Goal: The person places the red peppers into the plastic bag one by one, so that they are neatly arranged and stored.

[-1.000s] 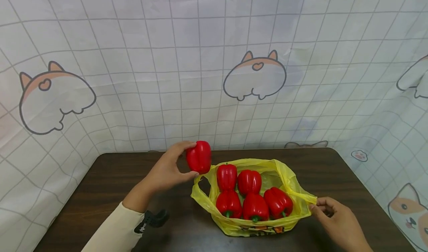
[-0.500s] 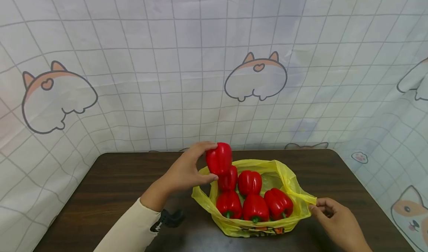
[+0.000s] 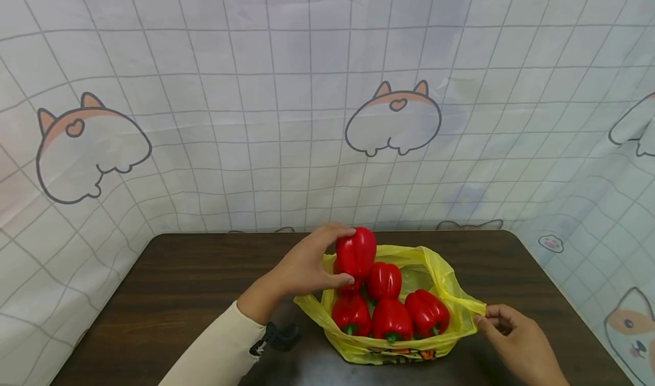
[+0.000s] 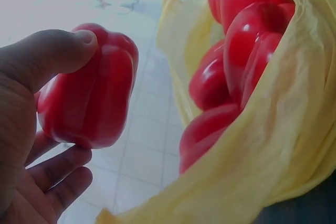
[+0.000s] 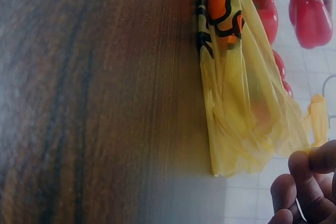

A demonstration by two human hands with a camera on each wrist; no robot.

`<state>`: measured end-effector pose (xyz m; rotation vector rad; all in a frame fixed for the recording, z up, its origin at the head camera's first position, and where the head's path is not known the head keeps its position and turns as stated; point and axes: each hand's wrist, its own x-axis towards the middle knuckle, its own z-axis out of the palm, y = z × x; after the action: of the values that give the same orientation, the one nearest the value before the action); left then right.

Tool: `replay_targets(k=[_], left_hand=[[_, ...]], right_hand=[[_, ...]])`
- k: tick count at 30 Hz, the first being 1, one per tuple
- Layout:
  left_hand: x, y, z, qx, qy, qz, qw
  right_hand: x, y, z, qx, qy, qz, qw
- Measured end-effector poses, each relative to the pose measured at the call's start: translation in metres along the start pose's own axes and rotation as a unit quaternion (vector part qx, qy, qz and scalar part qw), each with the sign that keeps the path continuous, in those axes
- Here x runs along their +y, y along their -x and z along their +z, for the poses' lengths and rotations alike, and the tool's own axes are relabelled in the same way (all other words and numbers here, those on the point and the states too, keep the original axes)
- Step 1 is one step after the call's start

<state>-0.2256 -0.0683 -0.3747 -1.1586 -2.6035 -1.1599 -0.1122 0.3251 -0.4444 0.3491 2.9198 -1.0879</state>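
Observation:
My left hand [image 3: 309, 262] grips a shiny red bell pepper [image 3: 357, 252] above the left part of a yellow plastic bag [image 3: 353, 349]. In the left wrist view the thumb lies on one side of the held bell pepper [image 4: 92, 93], with fingers under the other. The bag lies with its mouth spread open, and several red bell peppers [image 3: 391, 320] sit inside, some showing green stems. One of them is partly hidden behind the left hand and the held pepper. At the bag's right corner my right hand [image 3: 524, 340] pinches the yellow plastic between thumb and fingers.
Beneath everything is a dark wood-grain table [image 3: 194, 295], its far edge close behind the bag. A white gridded cloth [image 3: 245, 147] with cartoon animals hangs behind and along the sides. A black strap device [image 3: 278, 337] sits on the left wrist.
The left hand has carried its bell pepper rightward, from beside the bag's left edge to over the peppers inside, and slightly lower. The right hand keeps its pinch on the bag.

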Motion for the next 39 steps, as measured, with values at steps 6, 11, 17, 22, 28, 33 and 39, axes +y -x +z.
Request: replay_targets(k=[6,11,17,22,28,33,39], left_hand=[[0.005,-0.007,0.010,-0.010,-0.009,-0.006,0.9999],[0.010,-0.013,0.019,-0.014,-0.017,-0.009,0.9997],[0.013,-0.022,0.032,-0.025,-0.026,-0.019,0.9992],[0.018,-0.028,0.043,-0.035,-0.030,-0.028,0.9985],[0.023,-0.033,0.053,-0.053,-0.040,-0.038,0.9971],[0.024,-0.038,0.061,-0.055,-0.061,-0.039,0.9959],[0.024,-0.042,0.070,-0.058,-0.073,-0.029,0.9952]], right_hand=[[0.001,-0.001,0.001,-0.002,0.003,0.000,1.0000],[0.000,-0.002,0.002,0.002,0.001,-0.002,1.0000],[0.000,-0.001,0.001,0.008,0.006,-0.010,0.9999],[0.001,-0.001,0.002,0.010,0.008,-0.011,0.9999],[0.001,-0.002,0.002,0.011,0.005,-0.004,0.9999],[0.001,-0.001,0.001,0.009,0.005,-0.005,0.9999],[0.001,-0.001,0.001,0.012,0.009,-0.013,0.9998]])
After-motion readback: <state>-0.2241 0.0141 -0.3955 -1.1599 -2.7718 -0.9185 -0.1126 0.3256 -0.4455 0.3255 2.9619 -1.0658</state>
